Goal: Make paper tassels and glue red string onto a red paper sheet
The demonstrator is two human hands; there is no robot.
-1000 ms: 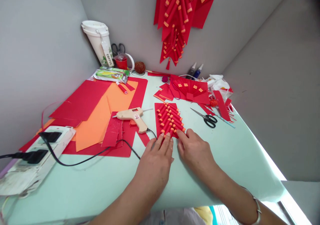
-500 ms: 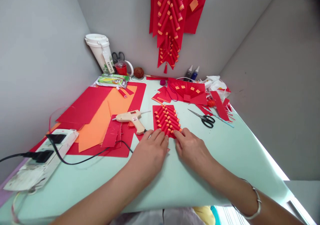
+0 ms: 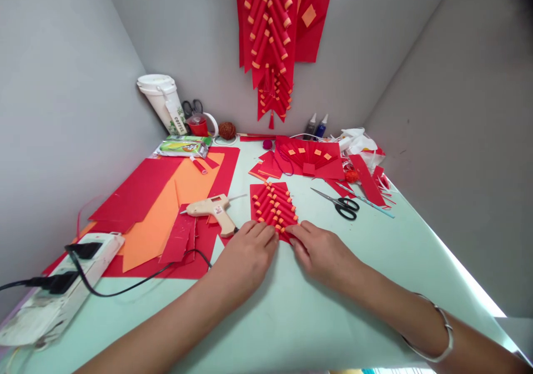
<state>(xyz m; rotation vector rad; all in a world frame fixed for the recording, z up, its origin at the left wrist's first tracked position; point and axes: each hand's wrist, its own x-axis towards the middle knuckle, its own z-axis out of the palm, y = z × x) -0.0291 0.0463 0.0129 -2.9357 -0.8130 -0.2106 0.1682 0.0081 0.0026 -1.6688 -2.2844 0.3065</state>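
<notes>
A red card panel (image 3: 255,188) lies on the table before me. Slanting rows of red paper rolls (image 3: 276,203) with orange ends cover it, like a string of firecrackers. My left hand (image 3: 246,256) rests on the panel's lower left corner, fingers bent and held together, tips against the lowest rolls. At the lower right, my right hand (image 3: 327,253) presses a roll at the panel's edge between thumb and fingers; that roll is mostly covered. A cream hot glue gun (image 3: 214,210) lies left of the panel, and black-handled scissors (image 3: 341,203) lie open to its right.
Red and orange paper sheets (image 3: 152,213) cover the left side, near a white power strip (image 3: 89,277) with black cables. Behind are a folded red paper fan (image 3: 310,160), two glue bottles (image 3: 316,127) and a white cup (image 3: 162,102). Finished firecracker hangings (image 3: 266,35) are on the wall.
The view has tilted up and shifted slightly, so things sit lower in the picture. My right fingers have come in closer over the lowest roll; the left hand stays on the panel.
</notes>
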